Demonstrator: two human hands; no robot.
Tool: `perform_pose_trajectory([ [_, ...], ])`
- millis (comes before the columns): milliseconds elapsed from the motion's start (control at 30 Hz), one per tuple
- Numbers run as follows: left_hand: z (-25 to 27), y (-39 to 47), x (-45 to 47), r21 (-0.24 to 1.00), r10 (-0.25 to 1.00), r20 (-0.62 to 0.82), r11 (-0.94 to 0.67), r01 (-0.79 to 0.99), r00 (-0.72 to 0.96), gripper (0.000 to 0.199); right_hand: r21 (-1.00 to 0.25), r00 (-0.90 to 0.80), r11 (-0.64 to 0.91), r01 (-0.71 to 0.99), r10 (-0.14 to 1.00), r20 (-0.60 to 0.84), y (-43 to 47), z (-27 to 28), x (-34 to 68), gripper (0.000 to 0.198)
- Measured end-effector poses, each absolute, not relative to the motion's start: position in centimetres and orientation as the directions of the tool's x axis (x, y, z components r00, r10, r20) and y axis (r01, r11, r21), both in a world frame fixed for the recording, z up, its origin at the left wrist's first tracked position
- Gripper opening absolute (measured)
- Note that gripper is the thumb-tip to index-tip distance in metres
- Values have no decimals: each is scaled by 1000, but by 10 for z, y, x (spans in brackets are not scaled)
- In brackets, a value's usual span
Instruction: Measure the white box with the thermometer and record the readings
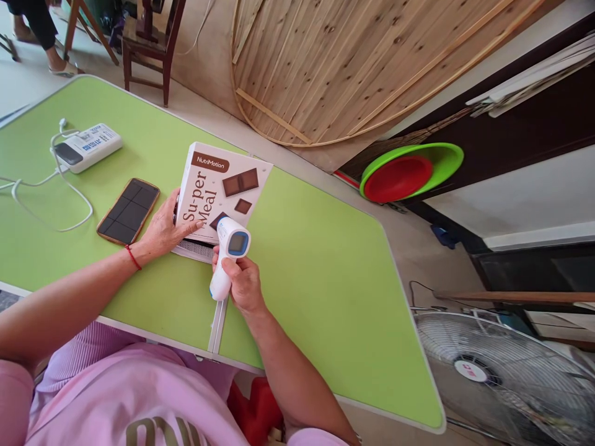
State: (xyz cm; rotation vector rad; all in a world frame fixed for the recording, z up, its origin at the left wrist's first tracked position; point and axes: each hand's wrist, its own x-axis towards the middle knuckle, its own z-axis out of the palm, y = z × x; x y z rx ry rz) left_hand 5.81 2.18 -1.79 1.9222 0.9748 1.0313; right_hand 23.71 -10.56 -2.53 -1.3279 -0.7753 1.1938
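White, with brown lettering reading "NutriMotion" and "Su-per Meal", a box (220,195) is being grasped at its lower left edge by the left hand (162,229), the thumb being laid over the printed front. The box is being kept tilted over the middle of a green table (334,279); whether it is being supported by the tabletop cannot be told. A white handheld thermometer (227,248) is being gripped by the right hand (244,282), the fingers being wrapped around its handle and the thumb being set on its back. Its screen (238,243) is being turned towards the wearer, and the lower right part of the box is being overlapped by its head; whether the two are touching cannot be told. A red bracelet (133,257) is being worn on the left wrist. Just beside that wrist, a phone (129,210) is being left face up, and beyond it a white block-shaped device (95,147) is being borne by the tabletop.
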Motion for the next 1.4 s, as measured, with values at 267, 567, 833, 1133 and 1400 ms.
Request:
perform_pose_trajectory([
  [267,-10,26,54,832,912,167,-334,443,375,85,-975,264,-133,-180,948,-178,-106,-23,237,49],
  [567,4,27,45,859,901,26,-242,452,432,80,-971,264,-135,-196,947,-185,-105,-26,237,52],
  [833,1,33,41,980,861,-36,-70,188,508,83,-979,259,-125,-162,952,-165,-105,-27,238,51],
  [1133,1,38,38,988,847,-92,11,155,524,71,-977,279,-122,-175,945,-168,-104,-22,237,44],
  [1400,8,31,41,984,872,-58,-32,175,485,80,-987,307,-92,-132,943,-129,-102,-11,244,37],
])
